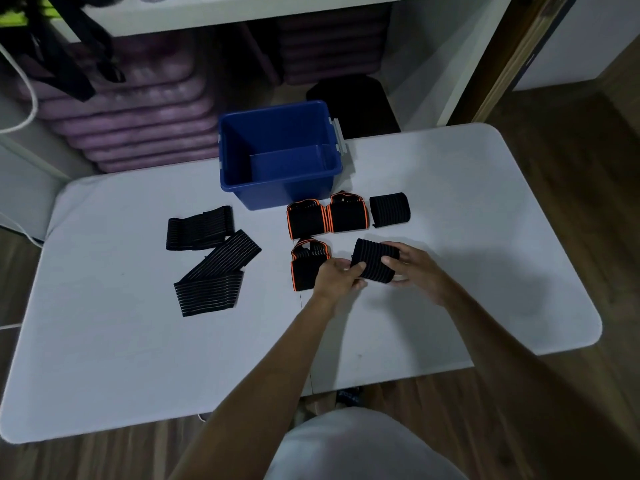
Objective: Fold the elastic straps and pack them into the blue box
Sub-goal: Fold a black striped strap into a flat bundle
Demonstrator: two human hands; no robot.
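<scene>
White and wide, the table (138,358) is sitting on a brown wood floor (571,209), with purple mats (138,109) stacked under a shelf behind it. A blue box (277,150) is standing open at the table's far side. Three folded straps with orange edges (308,218) and one folded black strap (389,209) are lying just in front of it. Two long striped straps (211,271) are lying loose to the left. Both hands are holding a folded striped strap (372,259) near the middle. The left hand (337,275) is pinching its left end, and the right hand (412,266) is curling its fingers over the right end.
</scene>
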